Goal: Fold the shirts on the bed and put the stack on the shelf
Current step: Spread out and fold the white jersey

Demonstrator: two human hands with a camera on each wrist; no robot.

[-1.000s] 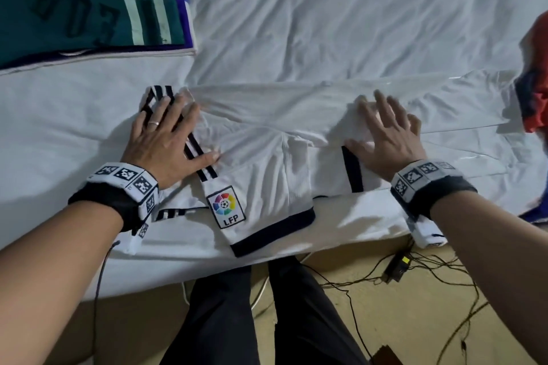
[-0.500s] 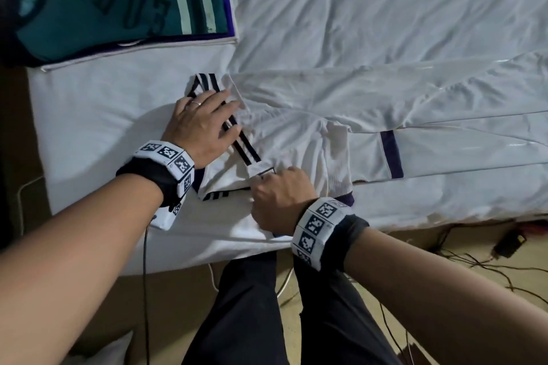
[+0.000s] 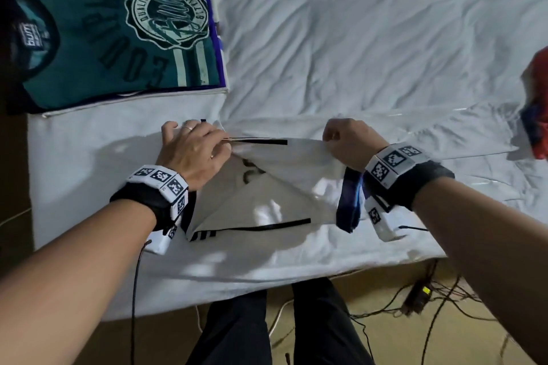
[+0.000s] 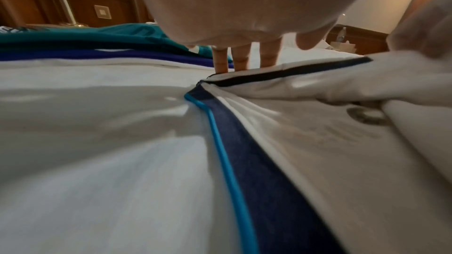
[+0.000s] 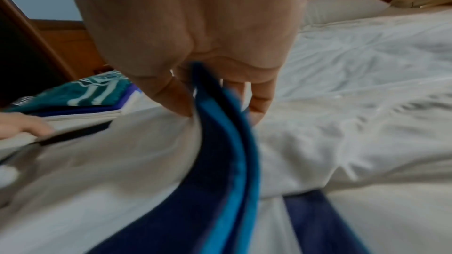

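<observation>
White jersey (image 3: pixel 267 187), black and navy trim, half-folded at near bed (image 3: pixel 355 38) edge. Left hand (image 3: pixel 192 148) flat, fingers straight, pressing collar end. Right hand (image 3: pixel 350 139) pinching navy-edged sleeve, lifted. One folded stack (image 3: pixel 118 38), green shirt on top, far left.

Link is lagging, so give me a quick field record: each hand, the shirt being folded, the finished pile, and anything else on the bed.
left hand: fingers pressing the white shirt's far left edge onto the bed
right hand: pinching the navy-trimmed edge, lifted
white shirt: partly folded, near bed edge
green shirt: folded, tops the pile at far left
red garment: right edge, unfolded, mostly out of view
bed sheet: white, wrinkled
</observation>
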